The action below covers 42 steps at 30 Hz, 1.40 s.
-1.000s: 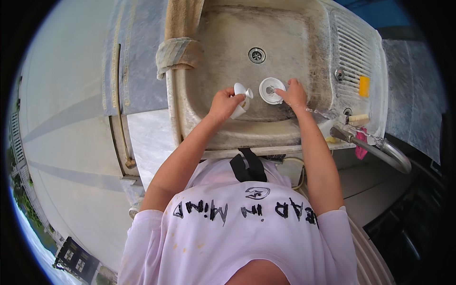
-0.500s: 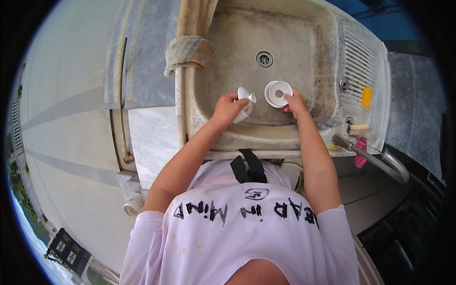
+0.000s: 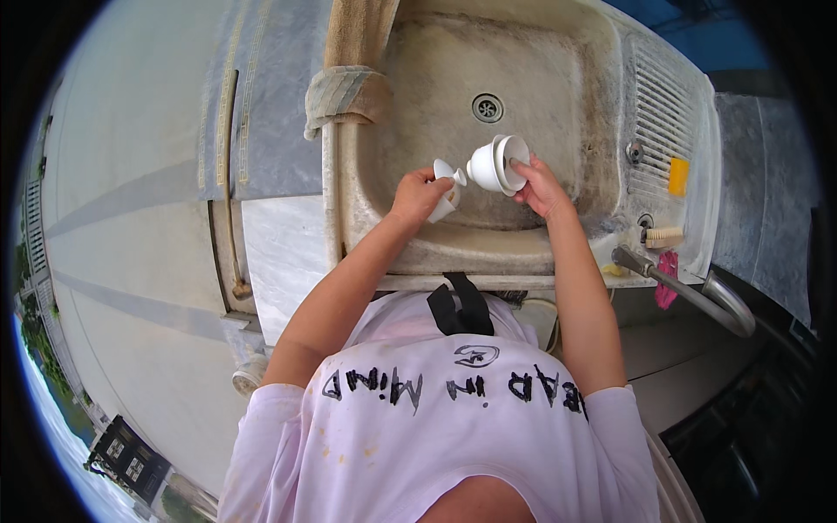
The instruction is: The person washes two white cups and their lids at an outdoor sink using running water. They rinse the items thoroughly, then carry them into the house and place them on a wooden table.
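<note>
Over the sink (image 3: 436,78), both my hands hold white, glossy pieces that look like crockery. My right hand (image 3: 540,187) is closed on the rim of a white cup (image 3: 488,167), its thumb inside the mouth. That cup is tipped on its side, the mouth toward the right and the narrow foot toward my left hand. Between the fingers of my left hand (image 3: 418,193) is a white lid (image 3: 445,169) with a small round knob pointing right. More white surface shows below those fingers; its shape is partly hidden. The knob and the cup's foot are close together.
A drain (image 3: 487,108) lies in the basin floor. On the right ledge are a yellow block (image 3: 678,177), a brush (image 3: 664,237), a pink scrubber (image 3: 666,281) and a metal faucet (image 3: 689,292). A cloth (image 3: 349,94) wraps a post at the sink's left corner.
My right hand has tilted the cup from mouth-up onto its side and shifted it slightly left, so its outer wall and foot now show. The left hand has barely moved.
</note>
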Each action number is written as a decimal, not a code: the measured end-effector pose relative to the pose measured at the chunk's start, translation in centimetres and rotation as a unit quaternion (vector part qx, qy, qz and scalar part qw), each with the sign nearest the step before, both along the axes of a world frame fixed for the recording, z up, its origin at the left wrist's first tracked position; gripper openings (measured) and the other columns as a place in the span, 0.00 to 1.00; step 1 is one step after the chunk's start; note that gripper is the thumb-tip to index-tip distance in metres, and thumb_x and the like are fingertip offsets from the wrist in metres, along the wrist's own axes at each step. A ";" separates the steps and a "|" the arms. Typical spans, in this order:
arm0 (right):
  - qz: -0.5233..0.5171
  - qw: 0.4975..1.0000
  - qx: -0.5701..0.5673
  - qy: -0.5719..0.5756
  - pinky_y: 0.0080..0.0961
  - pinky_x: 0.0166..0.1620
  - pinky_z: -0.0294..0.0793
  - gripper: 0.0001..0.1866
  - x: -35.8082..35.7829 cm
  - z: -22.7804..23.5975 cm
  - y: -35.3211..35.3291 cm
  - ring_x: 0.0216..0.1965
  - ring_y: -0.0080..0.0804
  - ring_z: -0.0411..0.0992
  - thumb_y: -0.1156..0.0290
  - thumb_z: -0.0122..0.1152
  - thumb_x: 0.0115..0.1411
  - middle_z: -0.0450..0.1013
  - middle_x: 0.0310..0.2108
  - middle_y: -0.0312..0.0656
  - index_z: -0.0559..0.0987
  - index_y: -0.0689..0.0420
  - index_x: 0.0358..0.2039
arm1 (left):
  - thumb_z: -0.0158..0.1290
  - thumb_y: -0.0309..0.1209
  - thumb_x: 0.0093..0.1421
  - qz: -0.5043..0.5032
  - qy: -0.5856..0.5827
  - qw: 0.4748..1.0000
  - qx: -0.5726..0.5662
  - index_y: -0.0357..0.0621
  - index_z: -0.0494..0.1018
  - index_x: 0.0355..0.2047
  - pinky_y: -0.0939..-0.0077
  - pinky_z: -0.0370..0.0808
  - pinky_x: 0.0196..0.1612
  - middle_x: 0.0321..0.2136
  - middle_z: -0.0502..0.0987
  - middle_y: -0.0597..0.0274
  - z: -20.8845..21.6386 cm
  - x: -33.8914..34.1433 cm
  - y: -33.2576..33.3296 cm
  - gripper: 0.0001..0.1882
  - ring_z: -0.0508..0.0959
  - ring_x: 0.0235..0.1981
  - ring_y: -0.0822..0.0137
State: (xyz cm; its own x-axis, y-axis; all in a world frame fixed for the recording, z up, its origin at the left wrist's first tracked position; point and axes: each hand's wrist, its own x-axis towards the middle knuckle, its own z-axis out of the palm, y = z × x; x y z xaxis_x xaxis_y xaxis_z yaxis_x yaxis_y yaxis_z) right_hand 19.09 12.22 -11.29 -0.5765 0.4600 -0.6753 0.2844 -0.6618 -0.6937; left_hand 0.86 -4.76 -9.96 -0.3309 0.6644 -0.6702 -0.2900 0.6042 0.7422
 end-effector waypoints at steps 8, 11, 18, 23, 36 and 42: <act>0.102 0.764 0.634 -0.058 0.23 0.23 0.72 0.14 -3.8 10.3 -4.1 0.27 0.29 0.74 0.79 0.53 0.55 0.73 0.37 0.38 0.74 0.56 0.42 | 0.55 0.38 0.52 0.009 -0.058 0.997 -0.047 0.42 0.75 0.39 0.71 0.75 0.30 0.32 0.78 0.61 1.2 1.1 2.8 0.17 0.78 0.31 0.68; 0.115 0.614 0.779 -0.049 0.29 0.34 0.76 0.22 -4.5 12.6 -5.3 0.35 0.38 0.75 0.84 0.56 0.45 0.72 0.41 0.42 0.75 0.55 0.43 | 0.52 0.45 0.55 -0.057 -0.087 0.995 -0.008 0.54 0.67 0.50 0.70 0.75 0.25 0.40 0.75 0.67 -1.3 1.8 3.8 0.23 0.78 0.33 0.69; 0.110 0.456 0.883 -0.028 0.21 0.27 0.74 0.20 -3.4 13.5 -5.7 0.24 0.27 0.69 0.75 0.56 0.48 0.72 0.45 0.41 0.76 0.56 0.44 | 0.45 0.57 0.56 -0.019 -0.246 0.969 -0.004 0.57 0.71 0.40 0.73 0.74 0.20 0.32 0.77 0.68 -3.2 3.0 4.9 0.22 0.78 0.27 0.70; 0.074 0.444 0.893 -0.004 0.20 0.28 0.74 0.18 -2.8 14.1 -5.1 0.26 0.28 0.71 0.74 0.57 0.48 0.72 0.46 0.42 0.77 0.56 0.43 | 0.42 0.47 0.58 -0.019 -0.271 0.962 -0.040 0.48 0.71 0.40 0.64 0.76 0.22 0.30 0.77 0.58 1.0 2.6 4.6 0.19 0.78 0.24 0.61; 0.006 0.410 0.912 0.012 0.23 0.31 0.76 0.18 -3.6 18.0 -5.5 0.30 0.34 0.74 0.83 0.58 0.47 0.73 0.43 0.47 0.77 0.61 0.42 | 0.43 0.35 0.58 -0.016 -0.291 0.956 -0.032 0.36 0.64 0.47 0.60 0.78 0.23 0.34 0.76 0.45 3.8 1.2 2.9 0.20 0.80 0.27 0.54; -0.010 0.435 0.900 -0.009 0.31 0.45 0.76 0.22 -4.2 20.2 -6.9 0.43 0.42 0.74 0.89 0.48 0.46 0.73 0.43 0.48 0.74 0.61 0.44 | 0.43 0.35 0.58 -0.021 -0.272 0.962 -0.004 0.36 0.64 0.47 0.60 0.78 0.23 0.35 0.75 0.45 5.4 0.2 2.0 0.19 0.80 0.26 0.54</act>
State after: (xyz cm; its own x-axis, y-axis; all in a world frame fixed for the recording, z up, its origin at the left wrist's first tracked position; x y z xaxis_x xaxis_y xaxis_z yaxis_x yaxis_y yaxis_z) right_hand 14.90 5.36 8.95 -0.5625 0.2572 0.7858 0.3080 0.9472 -0.0896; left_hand 1.07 -2.75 -4.56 0.0974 0.6633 -0.7420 -0.6102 0.6288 0.4820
